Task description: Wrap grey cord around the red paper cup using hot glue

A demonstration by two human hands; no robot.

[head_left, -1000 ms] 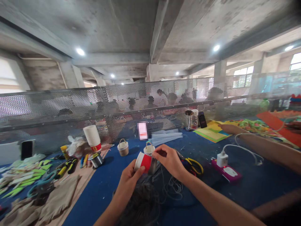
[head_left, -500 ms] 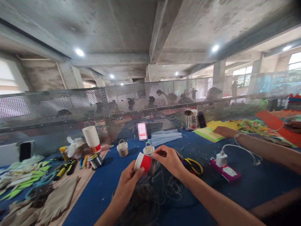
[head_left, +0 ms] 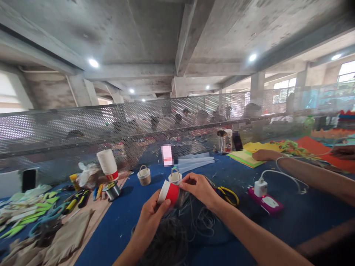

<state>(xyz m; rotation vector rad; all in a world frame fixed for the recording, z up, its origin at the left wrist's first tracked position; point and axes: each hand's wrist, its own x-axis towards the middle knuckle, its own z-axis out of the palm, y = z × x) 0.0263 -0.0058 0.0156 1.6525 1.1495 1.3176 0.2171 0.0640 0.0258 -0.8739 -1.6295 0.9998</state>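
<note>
A white paper cup with a red band [head_left: 172, 194] lies tilted in my left hand [head_left: 152, 214], whose thumb and fingers close round it. Grey cord [head_left: 181, 197] wraps the cup's right end. There the fingertips of my right hand [head_left: 198, 188] pinch together on the cord, close against the cup. Below both hands, a loose dark-grey skein of cord [head_left: 166, 240] rests on the blue table, with thinner loops [head_left: 204, 221] to its right. Just behind the held cup is a small cord-wrapped bucket with a handle [head_left: 175, 176]; a second small bucket [head_left: 144, 176] stands to its left.
Stacked paper cups [head_left: 107, 164] and a wire spool [head_left: 112, 190] are at left, near scissors [head_left: 48, 221] and cloth [head_left: 70, 232]. Yellow-handled pliers [head_left: 229, 195] and a purple power strip [head_left: 266, 201] lie right. A co-worker's arm [head_left: 305, 171] reaches over coloured sheets [head_left: 244, 158].
My hands and the cup stay nearly in place. At the right, the co-worker's orange sheet has shifted left and lower.
</note>
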